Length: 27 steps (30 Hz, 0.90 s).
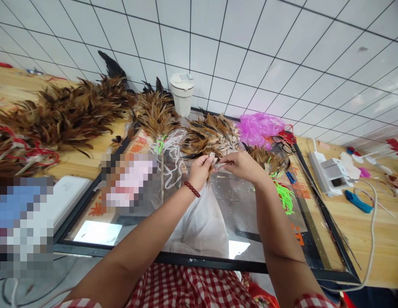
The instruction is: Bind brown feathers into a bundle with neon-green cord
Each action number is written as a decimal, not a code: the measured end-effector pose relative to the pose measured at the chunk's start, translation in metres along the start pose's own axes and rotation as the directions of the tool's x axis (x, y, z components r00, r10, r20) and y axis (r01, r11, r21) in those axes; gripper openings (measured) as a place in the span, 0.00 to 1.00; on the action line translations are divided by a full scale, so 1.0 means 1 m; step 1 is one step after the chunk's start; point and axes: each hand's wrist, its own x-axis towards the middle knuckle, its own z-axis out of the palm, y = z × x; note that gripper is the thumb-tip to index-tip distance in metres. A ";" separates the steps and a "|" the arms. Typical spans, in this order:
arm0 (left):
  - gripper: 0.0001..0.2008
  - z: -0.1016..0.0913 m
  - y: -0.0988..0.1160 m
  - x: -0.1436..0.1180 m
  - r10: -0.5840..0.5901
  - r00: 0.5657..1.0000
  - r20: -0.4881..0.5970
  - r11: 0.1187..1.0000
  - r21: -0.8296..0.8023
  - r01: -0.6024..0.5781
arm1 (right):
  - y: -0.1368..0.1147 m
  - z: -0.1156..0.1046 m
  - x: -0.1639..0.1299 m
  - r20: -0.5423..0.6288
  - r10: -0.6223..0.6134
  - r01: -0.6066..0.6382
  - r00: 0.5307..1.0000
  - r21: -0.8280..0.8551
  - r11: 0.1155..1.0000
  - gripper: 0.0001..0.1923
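My left hand (200, 168), with a dark red bead bracelet (191, 189) on the wrist, pinches a small brown feather (210, 174) by its pale end. Close beside it, my right hand (240, 164) has thumb and fingers pinched together at the same spot; what lies between them is too small to make out. Just behind both hands lies a heap of brown feathers (208, 134), pale ends toward the right. To the left, a bundle of feathers (157, 113) is tied with green string (161, 144) on a thin stick (162, 179). White string (171, 164) lies loosely next to it.
A black-framed glass panel (212, 262) covers the wooden table (353, 239). Around it are a lidded white cup (182, 96), a pink plastic bag (259, 128), bright green string (284, 196), a power strip (325, 171) with a cable, and long feather bundles (67, 111) at left.
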 end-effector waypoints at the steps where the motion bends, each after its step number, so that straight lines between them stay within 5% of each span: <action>1: 0.17 0.000 -0.001 0.000 0.012 1.000 -0.010 1.000 0.006 -0.012 | 0.000 -0.001 -0.001 0.011 0.043 -0.043 0.999 0.037 0.998 0.09; 11: 0.16 -0.001 0.000 0.000 0.022 1.000 -0.006 1.000 0.004 -0.022 | 0.007 0.007 0.007 0.076 0.270 -0.263 0.960 0.580 0.771 0.12; 20: 0.15 -0.005 -0.004 0.003 0.103 0.994 -0.027 0.994 0.044 -0.102 | 0.012 -0.002 -0.003 0.260 0.249 -0.359 0.933 0.620 0.698 0.17; 27: 0.15 -0.005 -0.006 0.006 0.114 0.993 -0.040 0.993 -0.007 -0.115 | 0.009 -0.006 -0.007 0.512 0.166 -0.447 0.843 0.493 0.746 0.17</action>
